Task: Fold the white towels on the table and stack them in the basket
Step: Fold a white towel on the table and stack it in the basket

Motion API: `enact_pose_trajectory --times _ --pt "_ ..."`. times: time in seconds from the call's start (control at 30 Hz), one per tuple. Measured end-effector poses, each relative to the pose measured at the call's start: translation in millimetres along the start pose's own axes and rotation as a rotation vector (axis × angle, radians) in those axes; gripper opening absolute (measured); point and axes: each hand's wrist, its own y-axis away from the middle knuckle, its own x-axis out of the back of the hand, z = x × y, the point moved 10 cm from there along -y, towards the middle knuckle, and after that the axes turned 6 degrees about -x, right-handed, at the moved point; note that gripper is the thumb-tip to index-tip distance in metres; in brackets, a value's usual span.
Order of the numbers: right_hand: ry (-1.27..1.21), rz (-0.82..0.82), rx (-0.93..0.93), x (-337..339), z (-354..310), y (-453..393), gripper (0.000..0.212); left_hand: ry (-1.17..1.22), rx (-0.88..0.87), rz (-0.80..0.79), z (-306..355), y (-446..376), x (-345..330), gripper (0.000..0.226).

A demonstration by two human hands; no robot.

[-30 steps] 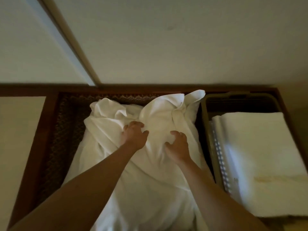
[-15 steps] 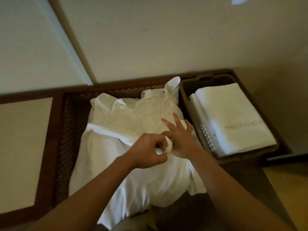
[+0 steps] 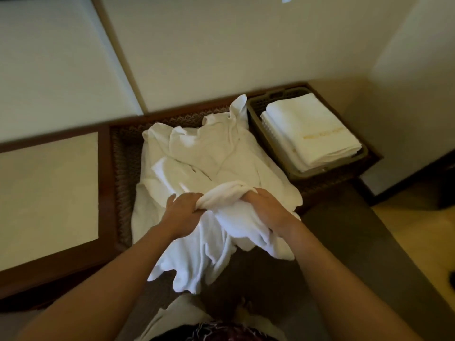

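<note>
A heap of crumpled white towels (image 3: 206, 153) lies on the dark woven table (image 3: 123, 153). My left hand (image 3: 183, 212) and my right hand (image 3: 264, 207) both grip a bunched white towel (image 3: 226, 193) at the near edge of the heap, and its loose end hangs down over the table's front edge. At the table's right end stands a brown plastic basket (image 3: 330, 168). Folded white towels (image 3: 312, 131) with gold lettering lie stacked inside it.
A wooden frame with a pale panel (image 3: 49, 193) adjoins the table on the left. A cream wall (image 3: 221, 45) rises behind, and a wall corner (image 3: 406, 94) stands to the right. Brown floor (image 3: 357, 242) runs along the near right.
Both hands have drawn back toward me from the middle of the heap. They now grip a bunched towel and have pulled it over the table's front edge. The view has also shifted back.
</note>
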Motion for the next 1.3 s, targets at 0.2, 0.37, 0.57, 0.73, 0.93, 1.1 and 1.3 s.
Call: enact_pose_trajectory --times 0.2,0.37,0.57,0.73,0.93,1.1,1.3 --pt "0.188 -0.049 -0.112 -66 32 40 0.026 0.515 -0.034 -0.071 -6 89 17 0.027" --pt "0.345 -0.121 -0.156 -169 77 61 0.036 0.383 0.019 -0.167 -92 189 28 0.020" --pt "0.852 -0.066 0.073 -323 54 51 0.029 0.352 0.237 0.114 -262 343 109 0.026" --pt "0.797 -0.013 0.226 -403 24 52 0.021 0.324 0.444 0.404 -356 436 162 0.026" --pt "0.769 0.104 0.292 -442 2 50 0.021 0.217 0.687 0.691 -405 514 185 0.009" --pt "0.706 -0.079 0.285 -479 -35 71 0.065 0.163 0.607 0.673 -379 516 186 0.012" --pt "0.798 -0.330 0.497 -568 -69 109 0.031 0.359 0.128 0.259 -275 440 144 0.003"
